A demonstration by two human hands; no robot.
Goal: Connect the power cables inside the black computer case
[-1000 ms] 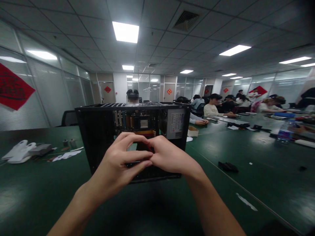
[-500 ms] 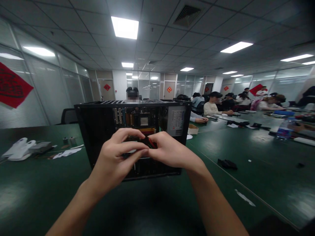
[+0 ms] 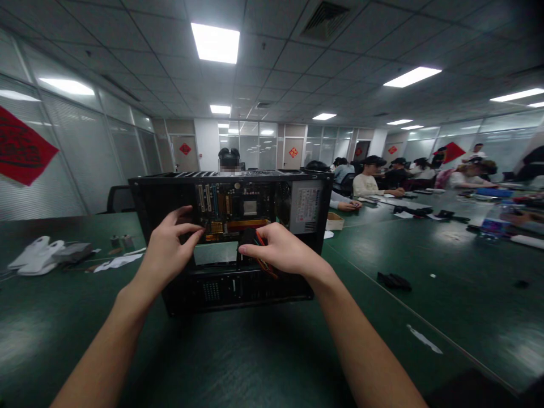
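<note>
An open black computer case (image 3: 148,198) stands on the table in front of me. Inside it are a motherboard (image 3: 250,208) and, at upper right, a grey power supply (image 3: 305,207) with a label. My right hand (image 3: 278,249) closes around a bundle of cables (image 3: 247,237), dark in front, with red, orange and green wires trailing below the fingers. My left hand (image 3: 172,243) hovers at the case's left side, holding nothing I can see. Its fingers are spread, though the thumb and one fingertip come close together near the motherboard's lower left corner.
White plastic bags (image 3: 36,255), a grey box (image 3: 73,252) and paper (image 3: 119,262) lie at left. To the right are a small carton (image 3: 335,221), a black cloth-like item (image 3: 394,281) and a water bottle (image 3: 493,222). Several people sit along the far tables.
My left hand has moved left, away from the cables and from my right hand. The right hand keeps the bundle, and more of the case's lower part shows.
</note>
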